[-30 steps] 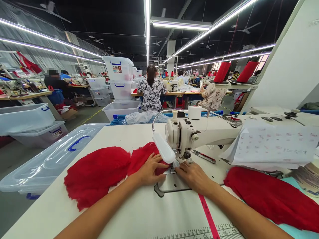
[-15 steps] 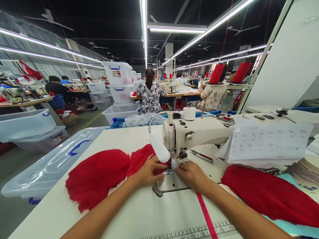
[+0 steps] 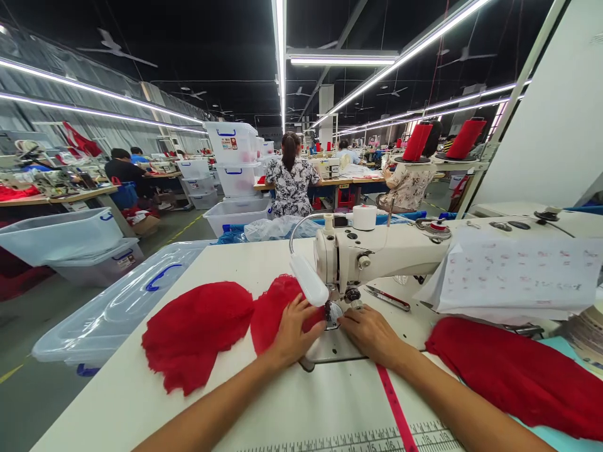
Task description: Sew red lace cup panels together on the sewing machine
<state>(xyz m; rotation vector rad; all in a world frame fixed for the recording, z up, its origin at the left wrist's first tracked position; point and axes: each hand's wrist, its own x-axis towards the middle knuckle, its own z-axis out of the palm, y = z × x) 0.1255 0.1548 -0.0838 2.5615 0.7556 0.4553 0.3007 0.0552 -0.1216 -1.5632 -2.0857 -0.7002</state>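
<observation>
My left hand (image 3: 298,331) lies with fingers spread on a red cloth piece (image 3: 272,311), just left of the presser foot of a white sewing machine (image 3: 391,248). Part of that cloth is hidden under the hand and the lamp head (image 3: 308,281). Right of the needle plate (image 3: 334,314), my right hand (image 3: 372,336) has its fingers bent and pressed together; whatever is in them is hidden. Another red cloth piece (image 3: 198,329) lies to the left, its edge touching the first. A pink tape strip (image 3: 396,408) runs forward from under my right wrist.
Thread snips (image 3: 389,298) lie behind my right hand. A red cloth bundle (image 3: 513,373) and a printed paper sheet (image 3: 522,270) are at the right. A lidded clear bin (image 3: 117,301) stands left of the table. People (image 3: 292,182) sit at machines ahead.
The camera view has turned slightly left. The cloth under my left hand has shifted and now shows a rounder outline, overlapping the left piece less. My right hand stays by the needle plate.
</observation>
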